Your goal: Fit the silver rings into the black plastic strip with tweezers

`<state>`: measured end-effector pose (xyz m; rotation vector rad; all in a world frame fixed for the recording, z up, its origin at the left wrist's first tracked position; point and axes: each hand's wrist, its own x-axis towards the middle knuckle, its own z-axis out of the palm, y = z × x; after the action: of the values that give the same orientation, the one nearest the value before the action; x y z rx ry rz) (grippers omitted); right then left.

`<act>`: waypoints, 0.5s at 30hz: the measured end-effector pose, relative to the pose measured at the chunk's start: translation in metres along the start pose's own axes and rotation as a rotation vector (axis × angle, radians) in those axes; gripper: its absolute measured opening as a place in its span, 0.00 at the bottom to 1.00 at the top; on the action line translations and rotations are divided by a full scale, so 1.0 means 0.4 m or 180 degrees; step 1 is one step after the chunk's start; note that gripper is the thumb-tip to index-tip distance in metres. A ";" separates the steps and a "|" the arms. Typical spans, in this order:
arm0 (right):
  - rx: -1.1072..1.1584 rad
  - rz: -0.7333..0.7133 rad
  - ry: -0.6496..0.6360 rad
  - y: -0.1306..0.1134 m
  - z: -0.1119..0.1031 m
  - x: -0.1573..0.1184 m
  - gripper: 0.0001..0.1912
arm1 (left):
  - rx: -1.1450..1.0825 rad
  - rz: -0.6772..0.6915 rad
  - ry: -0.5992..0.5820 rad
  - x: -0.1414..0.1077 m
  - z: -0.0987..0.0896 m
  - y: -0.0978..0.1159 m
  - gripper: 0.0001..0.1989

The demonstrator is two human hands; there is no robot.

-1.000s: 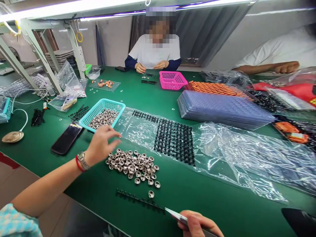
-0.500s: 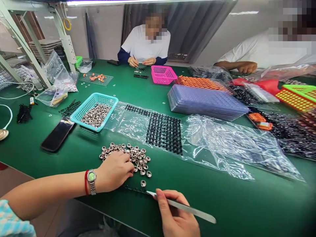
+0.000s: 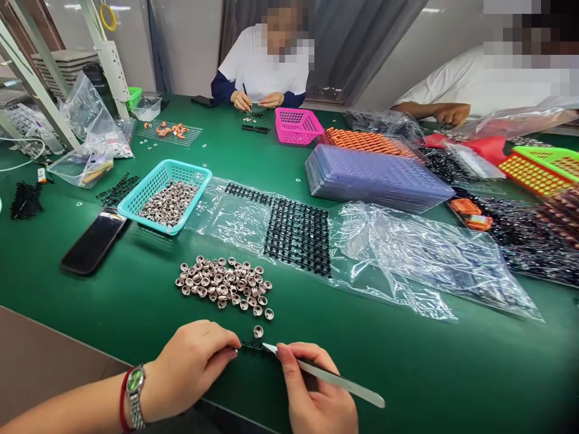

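Note:
My right hand [image 3: 319, 386] grips a pair of silver tweezers [image 3: 346, 381], whose pale tip touches a thin black plastic strip [image 3: 251, 346] with small pegs. My left hand [image 3: 194, 361] is pinched at the strip's left end; a small light spot shows at the fingertips, but what they hold is hidden. One silver metal cup [image 3: 258, 331] lies just beyond the strip, apart from the loose pile of small metal cups [image 3: 221, 282] farther out on the green table.
A turquoise basket [image 3: 128, 212] holds more metal cups, with a phone [image 3: 94, 242] beside it. Black strips [image 3: 298, 235] lie in rows on clear plastic bags [image 3: 398, 265]. Behind stand stacked clear trays [image 3: 375, 178] and a pink basket [image 3: 298, 128]. Two people sit opposite.
My left hand has drawn back from the pile of metal cups to the black strip's left end. The tweezers remain at the strip. The whole view has shifted slightly.

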<state>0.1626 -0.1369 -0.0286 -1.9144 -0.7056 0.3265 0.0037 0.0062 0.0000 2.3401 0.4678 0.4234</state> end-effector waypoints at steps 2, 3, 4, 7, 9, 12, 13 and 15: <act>0.0049 -0.0032 -0.0098 0.009 -0.009 0.004 0.21 | -0.0029 -0.0089 -0.0069 0.002 0.000 0.000 0.06; 0.0071 -0.0016 -0.0121 0.011 -0.012 0.006 0.21 | -0.0031 -0.0113 -0.0107 0.003 -0.001 -0.001 0.06; 0.0100 -0.0010 -0.0153 0.013 -0.015 0.007 0.21 | -0.0033 -0.0127 -0.0135 0.004 -0.003 -0.002 0.06; 0.0224 0.0074 -0.0185 0.020 -0.020 0.007 0.20 | -0.0119 -0.0107 -0.0171 0.009 -0.009 -0.007 0.06; 0.0346 0.0184 -0.0179 0.030 -0.020 0.003 0.19 | -0.0292 -0.0142 -0.0088 0.015 -0.015 -0.010 0.08; 0.0560 0.0311 -0.0160 0.046 -0.019 -0.007 0.18 | -0.0758 -0.0411 0.0157 0.024 -0.020 -0.003 0.10; 0.0636 0.0323 -0.0147 0.050 -0.018 -0.011 0.17 | -0.0973 -0.0566 0.0220 0.025 -0.020 0.002 0.10; 0.0799 0.0232 -0.0073 0.050 -0.017 -0.018 0.14 | -0.1456 -0.0961 0.0267 0.025 -0.016 0.015 0.09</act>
<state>0.1670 -0.1522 -0.0444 -1.7024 -0.5814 0.4613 0.0110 0.0102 0.0104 1.7837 0.6749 0.4319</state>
